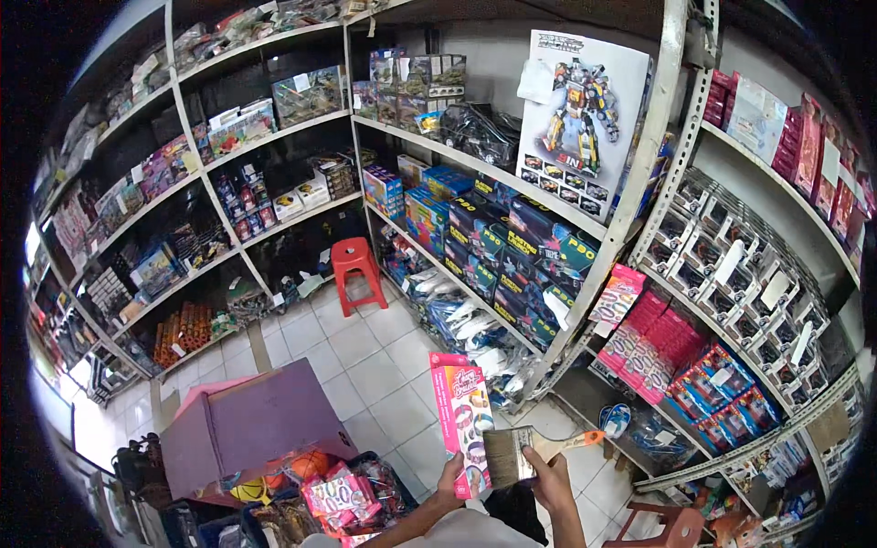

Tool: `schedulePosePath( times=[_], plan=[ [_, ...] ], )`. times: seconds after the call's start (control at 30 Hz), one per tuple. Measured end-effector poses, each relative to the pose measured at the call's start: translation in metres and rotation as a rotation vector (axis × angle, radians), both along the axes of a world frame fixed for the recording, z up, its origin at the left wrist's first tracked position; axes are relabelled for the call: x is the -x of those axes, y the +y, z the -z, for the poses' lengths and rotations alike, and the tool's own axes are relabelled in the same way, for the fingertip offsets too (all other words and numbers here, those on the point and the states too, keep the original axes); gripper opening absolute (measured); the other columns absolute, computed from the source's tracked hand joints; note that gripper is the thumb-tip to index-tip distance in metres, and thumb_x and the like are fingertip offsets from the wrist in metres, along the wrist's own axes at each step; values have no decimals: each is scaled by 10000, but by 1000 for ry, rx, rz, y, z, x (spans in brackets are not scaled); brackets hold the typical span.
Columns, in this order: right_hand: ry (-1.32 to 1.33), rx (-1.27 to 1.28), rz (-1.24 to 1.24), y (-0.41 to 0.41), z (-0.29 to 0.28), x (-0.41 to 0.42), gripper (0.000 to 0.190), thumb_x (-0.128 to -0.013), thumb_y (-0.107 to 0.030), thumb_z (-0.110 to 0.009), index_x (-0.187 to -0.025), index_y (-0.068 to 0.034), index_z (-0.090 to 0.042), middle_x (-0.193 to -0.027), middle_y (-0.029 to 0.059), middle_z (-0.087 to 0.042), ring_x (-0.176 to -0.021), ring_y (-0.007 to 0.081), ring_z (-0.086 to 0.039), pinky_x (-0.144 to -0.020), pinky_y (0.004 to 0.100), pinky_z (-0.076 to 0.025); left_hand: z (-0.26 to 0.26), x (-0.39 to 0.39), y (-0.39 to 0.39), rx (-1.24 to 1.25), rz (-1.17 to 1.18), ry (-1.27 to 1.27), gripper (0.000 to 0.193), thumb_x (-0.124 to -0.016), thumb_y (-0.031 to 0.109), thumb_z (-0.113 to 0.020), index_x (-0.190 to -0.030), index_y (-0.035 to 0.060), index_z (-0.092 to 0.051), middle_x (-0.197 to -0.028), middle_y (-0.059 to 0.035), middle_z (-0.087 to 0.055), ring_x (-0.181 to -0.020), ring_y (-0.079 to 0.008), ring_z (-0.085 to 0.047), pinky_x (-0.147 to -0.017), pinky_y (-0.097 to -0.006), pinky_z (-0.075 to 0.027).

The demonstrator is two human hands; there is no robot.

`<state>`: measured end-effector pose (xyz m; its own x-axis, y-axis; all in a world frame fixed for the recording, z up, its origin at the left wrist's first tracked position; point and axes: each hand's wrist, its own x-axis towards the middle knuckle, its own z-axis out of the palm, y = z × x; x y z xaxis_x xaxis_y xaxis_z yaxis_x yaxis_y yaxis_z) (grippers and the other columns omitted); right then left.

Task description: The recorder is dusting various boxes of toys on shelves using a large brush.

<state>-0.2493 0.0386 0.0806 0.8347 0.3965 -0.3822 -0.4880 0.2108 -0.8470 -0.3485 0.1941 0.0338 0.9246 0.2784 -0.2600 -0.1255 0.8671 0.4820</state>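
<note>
My left hand (450,476) grips the lower end of a pink bracelet kit box (466,425), which stands tilted up in front of me. In my right hand (550,481) is a wide flat paintbrush (527,452) with a pale wooden handle and an orange tip. Its bristles lie against or just over the box's right side; contact is hard to tell. Below and to the left, more pink packages (342,496) of a similar look lie on a heap of packaged goods.
An open purple-sided carton (267,418) with balls stands at left. A red plastic stool (358,274) is by the corner shelves, and a brownish stool (654,524) at lower right. Metal shelving (473,161) with toy boxes surrounds the tiled floor (384,370). Similar pink boxes (644,349) fill a right shelf.
</note>
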Motion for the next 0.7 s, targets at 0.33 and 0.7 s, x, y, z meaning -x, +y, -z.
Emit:
schedulePosePath(
  times=[0.33, 0.7],
  plan=[
    [-126, 58, -131, 36, -15, -11, 352, -853, -164, -710, -1118, 27, -579, -992, 75, -646, -904, 147, -619, -768, 291, -506, 5, 10, 22, -83, -51, 8, 563, -962, 476, -422, -1338, 57, -419, -1185, -112, -594, -1027, -222, -619, -918, -379, -498],
    [-401, 291, -233, 49, -14, -33, 389, -842, -232, -725, -1075, 67, -639, -995, 90, -670, -899, 149, -601, -828, 294, -460, 0, 0, 30, -150, -136, 57, 594, -938, 477, -498, -1351, 72, -360, -1129, -74, -584, -972, -183, -614, -806, -350, -537]
  ],
)
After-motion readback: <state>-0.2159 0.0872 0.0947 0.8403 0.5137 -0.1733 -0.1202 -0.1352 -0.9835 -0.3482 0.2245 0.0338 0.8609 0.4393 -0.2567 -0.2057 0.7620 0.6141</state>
